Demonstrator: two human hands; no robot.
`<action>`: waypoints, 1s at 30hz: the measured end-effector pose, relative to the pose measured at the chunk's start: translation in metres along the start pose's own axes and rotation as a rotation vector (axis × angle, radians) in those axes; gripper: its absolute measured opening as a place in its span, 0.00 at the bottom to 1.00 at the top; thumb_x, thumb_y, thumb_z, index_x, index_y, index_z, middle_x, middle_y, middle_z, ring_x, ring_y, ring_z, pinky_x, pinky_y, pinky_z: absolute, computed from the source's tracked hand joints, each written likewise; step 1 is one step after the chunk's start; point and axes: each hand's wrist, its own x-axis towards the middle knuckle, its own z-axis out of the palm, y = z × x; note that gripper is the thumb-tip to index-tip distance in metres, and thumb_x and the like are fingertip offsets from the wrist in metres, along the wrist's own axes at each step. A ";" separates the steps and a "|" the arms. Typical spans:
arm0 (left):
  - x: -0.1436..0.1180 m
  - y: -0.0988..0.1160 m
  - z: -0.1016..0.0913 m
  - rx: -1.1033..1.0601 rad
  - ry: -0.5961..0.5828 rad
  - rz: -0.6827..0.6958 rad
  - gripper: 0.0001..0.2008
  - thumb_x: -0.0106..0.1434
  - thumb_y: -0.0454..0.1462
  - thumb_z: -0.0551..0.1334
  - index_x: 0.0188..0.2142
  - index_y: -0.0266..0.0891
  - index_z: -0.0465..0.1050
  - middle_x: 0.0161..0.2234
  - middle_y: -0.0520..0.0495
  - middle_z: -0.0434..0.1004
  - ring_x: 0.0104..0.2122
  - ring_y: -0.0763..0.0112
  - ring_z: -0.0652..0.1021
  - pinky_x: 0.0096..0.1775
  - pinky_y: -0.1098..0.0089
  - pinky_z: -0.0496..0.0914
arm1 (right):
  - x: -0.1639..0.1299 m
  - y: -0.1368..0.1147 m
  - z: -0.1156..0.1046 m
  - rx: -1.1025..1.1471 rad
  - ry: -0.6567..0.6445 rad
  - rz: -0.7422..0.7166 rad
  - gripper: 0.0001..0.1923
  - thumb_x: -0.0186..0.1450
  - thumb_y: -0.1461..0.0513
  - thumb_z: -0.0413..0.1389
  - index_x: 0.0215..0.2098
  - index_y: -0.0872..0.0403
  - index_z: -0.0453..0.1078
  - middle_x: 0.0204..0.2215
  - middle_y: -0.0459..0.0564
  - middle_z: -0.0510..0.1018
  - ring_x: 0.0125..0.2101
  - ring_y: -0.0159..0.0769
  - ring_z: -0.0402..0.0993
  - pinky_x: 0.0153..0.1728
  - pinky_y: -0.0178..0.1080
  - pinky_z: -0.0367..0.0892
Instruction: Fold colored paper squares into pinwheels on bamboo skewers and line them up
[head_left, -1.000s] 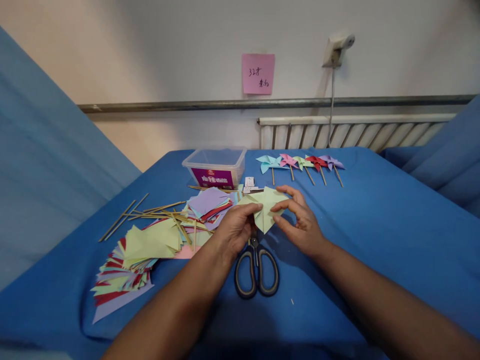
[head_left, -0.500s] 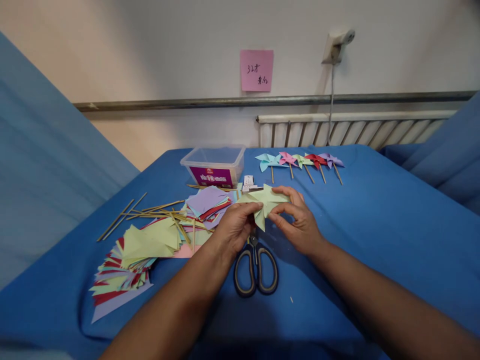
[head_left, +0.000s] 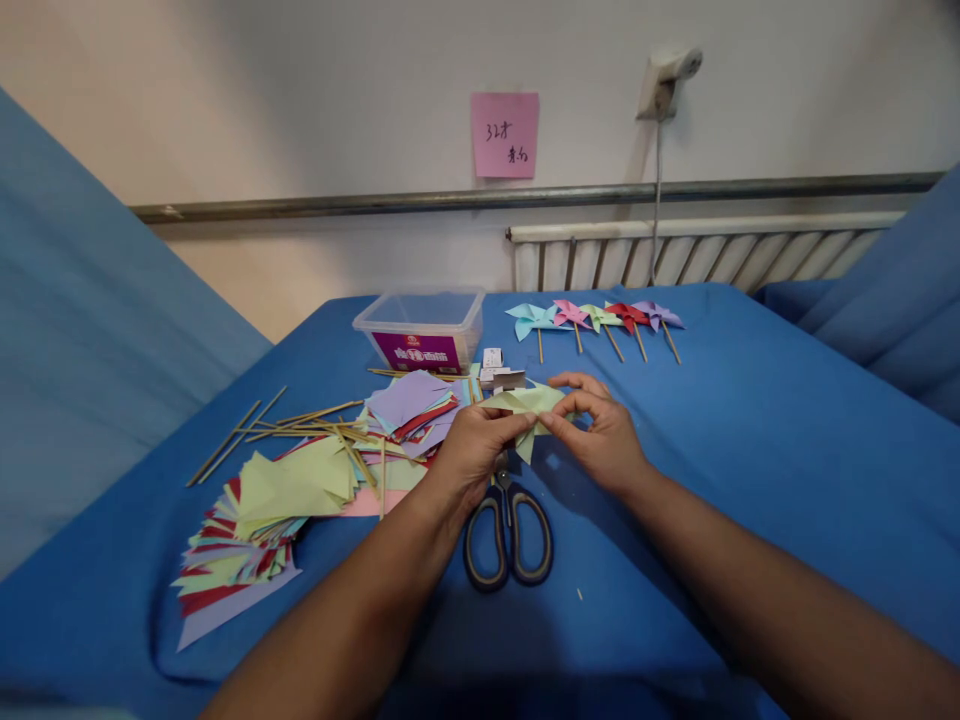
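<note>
Hands both pinching the light green paper point(head_left: 529, 405) mid-table above the scissors point(head_left: 508, 528): left hand point(head_left: 471, 455), right hand point(head_left: 604, 435). Probably flimsy, creases easily, so grip near the folded centre.

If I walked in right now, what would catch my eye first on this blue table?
Probably the two hands at the centre: the left hand and right hand pinch a pale green folded paper between them, just above a pair of scissors. Behind them, a row of finished paper pinwheels on sticks lies near the table's far edge. To the left spreads a heap of coloured paper pieces and thin wooden sticks.
</note>
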 end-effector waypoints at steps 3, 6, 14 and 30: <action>0.001 -0.001 0.000 0.022 -0.001 0.014 0.12 0.44 0.39 0.72 0.23 0.33 0.75 0.20 0.49 0.72 0.18 0.76 0.68 0.22 0.72 0.59 | 0.000 0.001 0.000 0.001 -0.011 0.000 0.08 0.59 0.59 0.61 0.24 0.52 0.71 0.44 0.53 0.75 0.46 0.43 0.71 0.49 0.49 0.62; 0.001 -0.002 -0.001 0.024 -0.004 0.012 0.12 0.45 0.39 0.72 0.23 0.34 0.74 0.19 0.50 0.70 0.18 0.77 0.67 0.21 0.73 0.59 | 0.000 0.000 -0.001 0.000 -0.023 0.001 0.08 0.59 0.59 0.61 0.24 0.51 0.71 0.43 0.53 0.76 0.47 0.43 0.70 0.50 0.50 0.62; 0.001 -0.001 -0.001 0.054 -0.001 -0.015 0.11 0.44 0.38 0.72 0.21 0.34 0.74 0.17 0.51 0.68 0.16 0.78 0.65 0.20 0.73 0.56 | 0.000 -0.002 0.000 0.003 -0.036 0.029 0.10 0.59 0.58 0.60 0.22 0.51 0.70 0.43 0.52 0.76 0.46 0.44 0.71 0.51 0.52 0.61; -0.006 0.010 -0.002 0.258 -0.109 -0.033 0.05 0.44 0.34 0.68 0.21 0.33 0.75 0.18 0.47 0.73 0.17 0.74 0.69 0.21 0.74 0.58 | 0.008 -0.008 -0.015 0.677 -0.292 0.605 0.25 0.48 0.56 0.69 0.42 0.53 0.70 0.29 0.45 0.79 0.25 0.34 0.75 0.27 0.37 0.70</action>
